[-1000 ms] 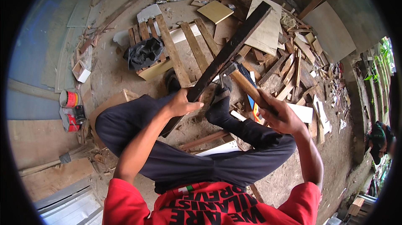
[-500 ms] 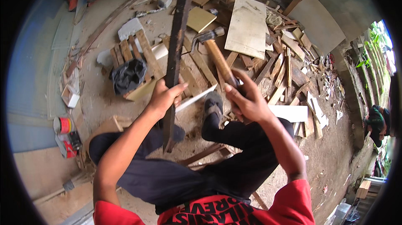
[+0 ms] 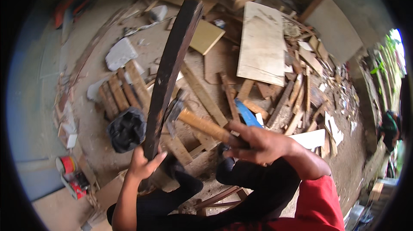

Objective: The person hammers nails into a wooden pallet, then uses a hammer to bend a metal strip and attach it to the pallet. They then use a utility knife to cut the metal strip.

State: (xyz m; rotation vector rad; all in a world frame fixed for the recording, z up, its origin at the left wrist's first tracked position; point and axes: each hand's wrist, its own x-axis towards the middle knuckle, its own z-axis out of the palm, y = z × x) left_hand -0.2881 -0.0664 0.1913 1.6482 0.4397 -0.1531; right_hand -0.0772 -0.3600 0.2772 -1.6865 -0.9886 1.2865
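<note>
Left hand (image 3: 144, 164): grip clasped around dark timber (image 3: 174, 76)
Dark timber: extends between twelve and one o'clock
Right hand (image 3: 260, 143): grip wrapped round hammer (image 3: 204, 124)
Hammer: head at ten o'clock from knuckles

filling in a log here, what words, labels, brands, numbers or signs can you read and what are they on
No text can be read.
Red-and-yellow can: label too small and blurred.
Red shirt: no lettering legible.
Hammer: no readable marks.
Dark wooden beam: no readable marks.
Blue saw blade: no readable marks.
</note>
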